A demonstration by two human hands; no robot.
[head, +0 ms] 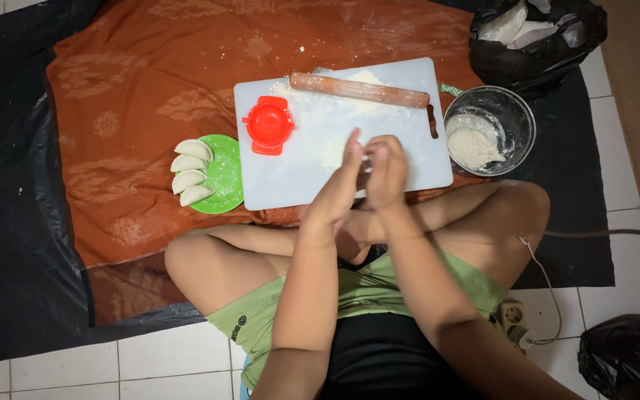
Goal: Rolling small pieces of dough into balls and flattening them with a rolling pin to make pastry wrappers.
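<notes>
My left hand (338,185) and my right hand (387,172) are pressed together over the near edge of a white cutting board (298,170). A small piece of pale dough (365,158) shows between the fingers; most of it is hidden. On the board lie a red dumpling press (269,124), a wooden rolling pin (359,90) and scattered flour. Left of the board, a green plate (225,178) carries several folded dumplings (190,172).
A metal bowl (516,111) with a lump of dough (472,148) stands right of the board. A black bag (535,37) with white contents sits at the back right. An orange cloth (135,111) over black plastic covers the tiled floor. My crossed legs frame the board. A power strip (511,317) lies near my right knee.
</notes>
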